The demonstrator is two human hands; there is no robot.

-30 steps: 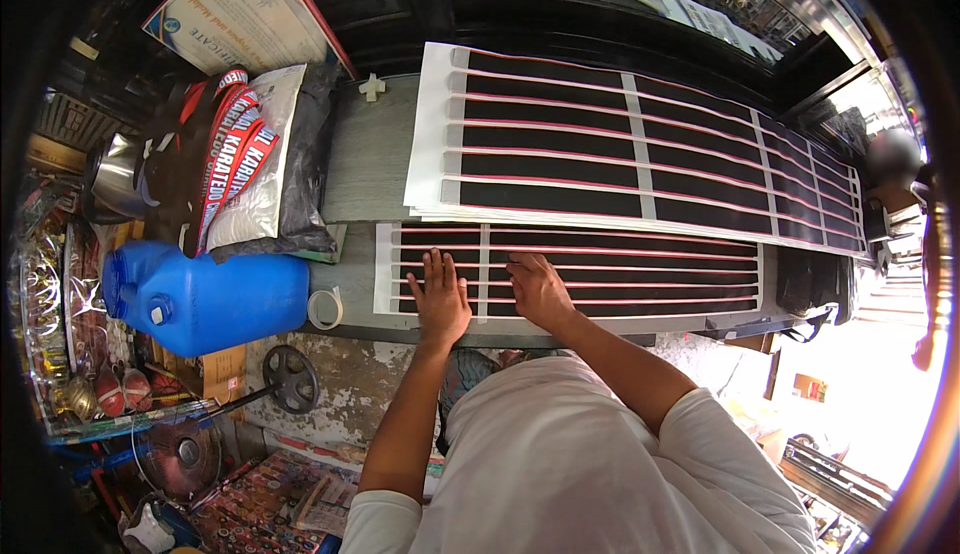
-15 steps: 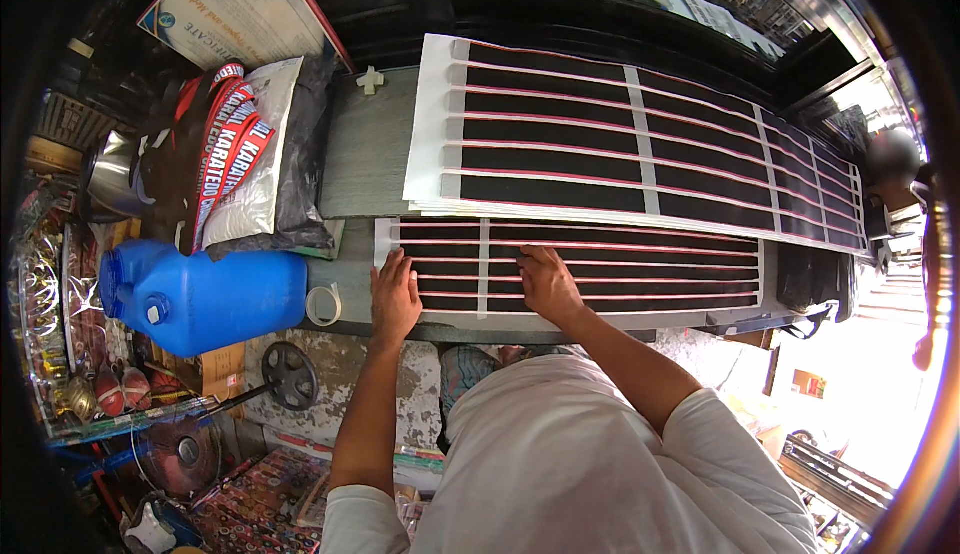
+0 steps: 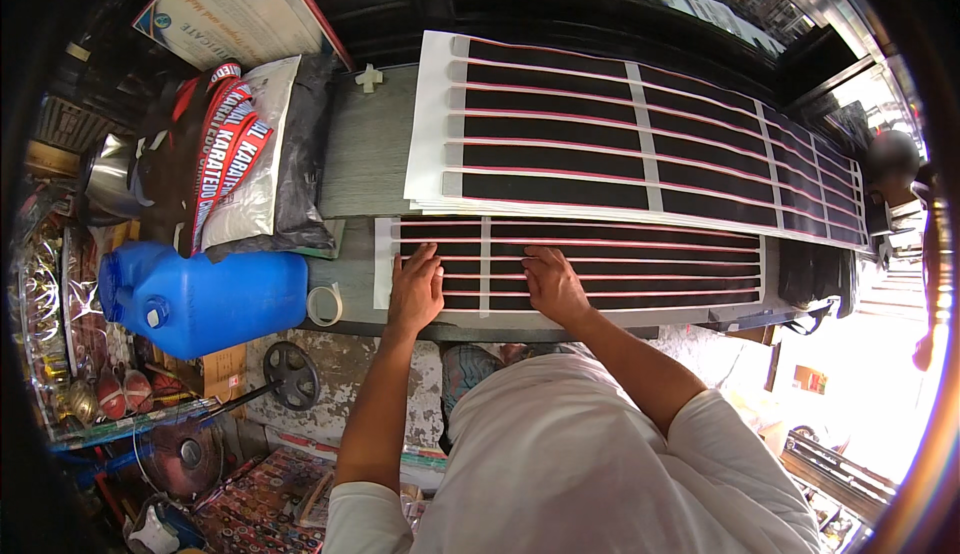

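A long white sheet with black bands and thin red-and-white strips [image 3: 640,268] lies along the near side of the grey table. Pale tape crosses its strips. On its left part rests my left hand [image 3: 417,292], fingers stretched out and touching the strips just left of a tape band. My right hand [image 3: 558,286] lies on the same sheet to the right of that band, its fingers bent slightly and apart. Neither hand appears to grip anything. Beyond, a larger stack of similar striped sheets [image 3: 545,134] overlaps the near sheet's far edge.
At the left stand a blue jerrycan [image 3: 205,294] and a plastic bag with red printed ribbons [image 3: 265,159]. A tape roll [image 3: 325,305] lies close to the jerrycan. A framed certificate [image 3: 225,9] leans behind. Below the table are a black handwheel [image 3: 291,375] and a fan [image 3: 182,454].
My left hand has slid right along the near sheet, away from its left end. My right hand has shifted slightly right. The sheets stay in place.
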